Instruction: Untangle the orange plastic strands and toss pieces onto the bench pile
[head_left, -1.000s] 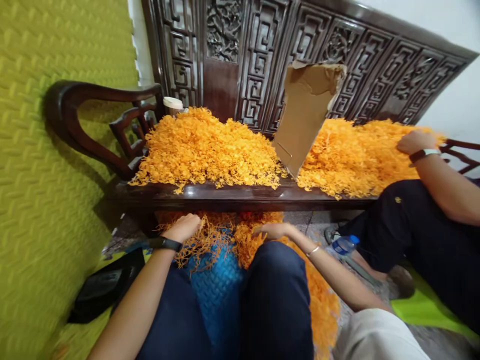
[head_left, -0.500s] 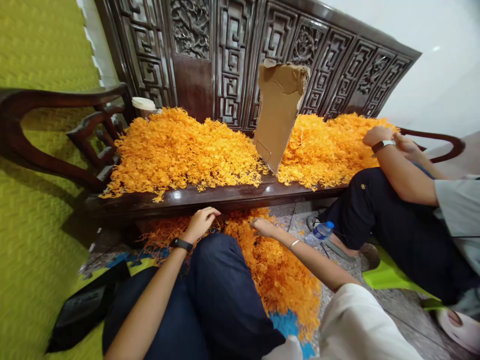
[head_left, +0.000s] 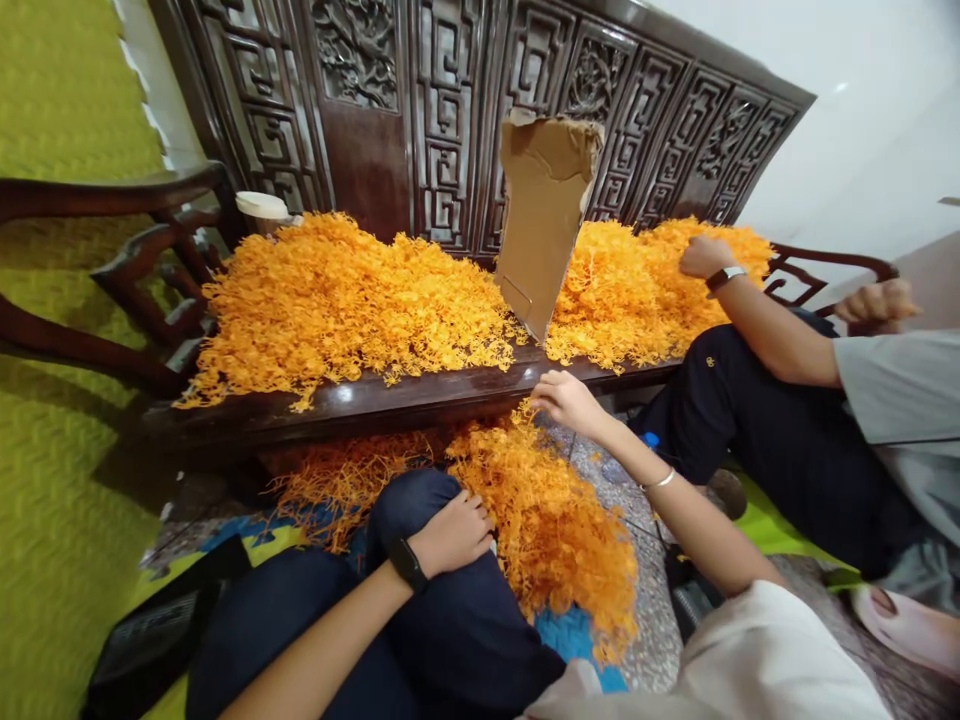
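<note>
My left hand (head_left: 454,533) lies on my raised knee, fingers laid over the dark trousers and a black band on its wrist. Just below the bench's front edge, my right hand (head_left: 568,400) is closed in a pinch. Orange strands (head_left: 527,418) show right under its fingertips, though what the pinch holds is partly hidden. Beneath it a heap of orange branching plastic pieces (head_left: 562,540) spreads over the floor. Another orange pile (head_left: 360,310) covers the left part of the dark wooden bench (head_left: 420,395).
An upright cardboard sheet (head_left: 544,220) divides the bench piles; the right pile (head_left: 637,290) is beside a co-worker's hand (head_left: 705,257). That person's other hand (head_left: 874,303) is raised. A lidded cup (head_left: 262,210) stands at the back left. A black bag (head_left: 165,620) lies low left.
My left hand has come back from the floor heap onto my knee. My right hand has risen and moved right, towards the bench edge. The co-worker's hands have moved apart.
</note>
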